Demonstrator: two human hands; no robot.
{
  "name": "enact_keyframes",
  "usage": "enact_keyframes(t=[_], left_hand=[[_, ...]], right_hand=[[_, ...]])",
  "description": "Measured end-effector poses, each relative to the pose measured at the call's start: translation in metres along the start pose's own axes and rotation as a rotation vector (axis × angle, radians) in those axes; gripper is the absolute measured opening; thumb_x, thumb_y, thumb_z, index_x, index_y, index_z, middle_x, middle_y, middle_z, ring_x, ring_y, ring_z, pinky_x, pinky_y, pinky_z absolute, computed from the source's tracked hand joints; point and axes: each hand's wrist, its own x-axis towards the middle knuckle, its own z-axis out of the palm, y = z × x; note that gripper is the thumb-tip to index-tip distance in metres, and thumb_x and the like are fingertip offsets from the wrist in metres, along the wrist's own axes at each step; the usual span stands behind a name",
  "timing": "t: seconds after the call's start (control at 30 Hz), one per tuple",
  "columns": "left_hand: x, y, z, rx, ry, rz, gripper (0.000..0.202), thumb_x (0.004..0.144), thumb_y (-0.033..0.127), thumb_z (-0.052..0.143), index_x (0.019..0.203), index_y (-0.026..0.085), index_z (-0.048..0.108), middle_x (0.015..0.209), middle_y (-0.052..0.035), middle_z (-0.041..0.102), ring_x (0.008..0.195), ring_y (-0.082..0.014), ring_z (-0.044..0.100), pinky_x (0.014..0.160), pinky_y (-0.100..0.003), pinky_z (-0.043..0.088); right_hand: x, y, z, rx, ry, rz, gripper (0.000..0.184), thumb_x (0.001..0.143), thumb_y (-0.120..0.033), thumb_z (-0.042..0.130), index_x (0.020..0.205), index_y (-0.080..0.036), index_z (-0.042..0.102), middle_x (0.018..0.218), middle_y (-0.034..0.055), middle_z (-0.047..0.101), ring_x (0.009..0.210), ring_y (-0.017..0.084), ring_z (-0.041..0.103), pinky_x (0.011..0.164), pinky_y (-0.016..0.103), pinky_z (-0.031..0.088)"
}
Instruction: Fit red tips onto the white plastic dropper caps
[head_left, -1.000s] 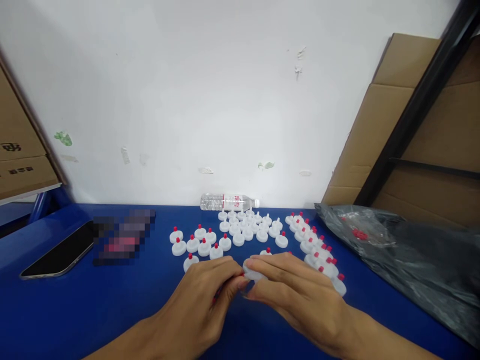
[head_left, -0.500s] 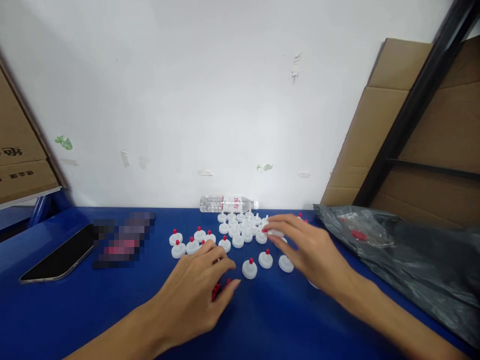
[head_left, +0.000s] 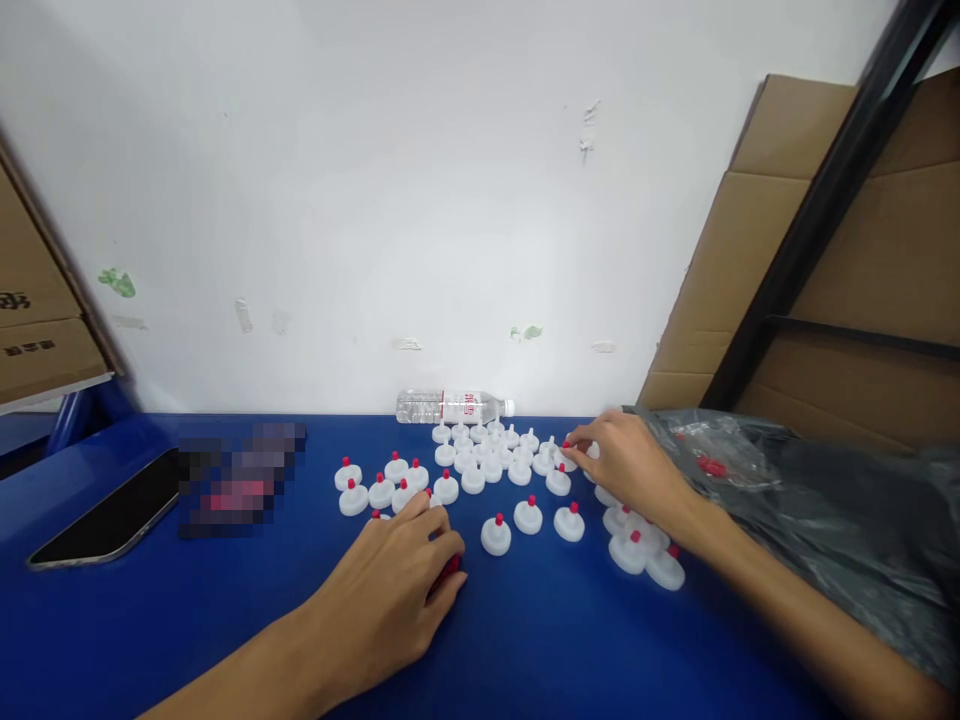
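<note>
My left hand (head_left: 397,590) rests on the blue table with its fingers curled round several small red caps (head_left: 448,572), which show between thumb and forefinger. My right hand (head_left: 630,470) pinches a small red cap (head_left: 567,446) at the top of a white nozzle lid in the back right of the group. White lids with bare nozzles (head_left: 491,466) crowd together in the middle. Red-tipped white lids stand apart around them, such as one lid (head_left: 495,538) between my hands. More red-tipped lids (head_left: 628,552) cluster below my right forearm, partly hidden by it.
A clear plastic bottle (head_left: 457,406) lies against the white wall. On the left are a phone (head_left: 105,510) and a blurred-out item (head_left: 247,480). Dark plastic sheeting (head_left: 810,540) covers the right side, with a clear bag (head_left: 724,455) of red pieces on it.
My right hand has moved right and slightly back, from a tilted white piece to the red cap on a lid. My left fingers have drawn closer together over the red caps.
</note>
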Motion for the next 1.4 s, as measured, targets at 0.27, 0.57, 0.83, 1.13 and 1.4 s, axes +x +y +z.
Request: enact_keyframes(t=[0.27, 0.57, 0.83, 1.13, 1.4], left_hand=[[0.002, -0.002, 0.004, -0.018, 0.006, 0.038, 0.015, 0.096, 0.016, 0.052, 0.097, 0.021, 0.066, 0.093, -0.0055, 0.063, 0.090, -0.0236, 0.056, 0.064, -0.031, 0.041], [0.004, -0.002, 0.003, -0.014, -0.028, 0.049, 0.019, 0.097, 0.013, 0.047, 0.101, 0.022, 0.064, 0.097, -0.0053, 0.063, 0.092, -0.0244, 0.057, 0.064, -0.030, 0.042], [0.003, -0.003, 0.005, -0.031, 0.030, 0.095, 0.021, 0.097, 0.010, 0.048, 0.103, 0.024, 0.062, 0.102, -0.0039, 0.063, 0.094, -0.0221, 0.056, 0.063, -0.027, 0.042], [0.001, -0.003, 0.003, -0.296, 0.184, 0.046, 0.020, 0.098, 0.013, 0.046, 0.104, 0.024, 0.062, 0.101, -0.0017, 0.062, 0.080, -0.0139, 0.061, 0.068, -0.026, 0.049], [0.007, -0.005, 0.004, -0.476, 0.231, -0.006, 0.020, 0.093, 0.009, 0.048, 0.096, 0.022, 0.063, 0.097, -0.0011, 0.062, 0.073, -0.0108, 0.059, 0.064, -0.022, 0.051]], right_hand=[[-0.001, 0.004, 0.006, 0.017, -0.031, 0.017, 0.022, 0.092, -0.033, 0.062, 0.083, -0.021, 0.078, 0.074, 0.0073, 0.075, 0.076, 0.027, 0.068, 0.072, 0.039, 0.049], [0.001, 0.000, 0.003, 0.175, -0.065, -0.070, 0.050, 0.106, -0.046, 0.030, 0.111, -0.021, 0.074, 0.108, 0.0092, 0.076, 0.112, 0.030, 0.065, 0.099, 0.045, 0.046], [-0.006, 0.011, 0.014, 0.261, -0.223, -0.098, 0.057, 0.106, -0.052, 0.024, 0.131, -0.023, 0.066, 0.134, 0.0070, 0.066, 0.140, 0.034, 0.045, 0.116, 0.063, 0.030], [0.000, -0.008, -0.023, 0.251, 0.119, -0.070, 0.037, 0.101, -0.049, 0.047, 0.106, -0.021, 0.070, 0.108, 0.0087, 0.074, 0.101, 0.029, 0.068, 0.096, 0.048, 0.049], [-0.020, -0.052, -0.023, 0.327, 0.162, -0.435, 0.021, 0.102, -0.028, 0.052, 0.121, -0.021, 0.059, 0.116, 0.0084, 0.067, 0.103, 0.021, 0.067, 0.087, 0.035, 0.056]])
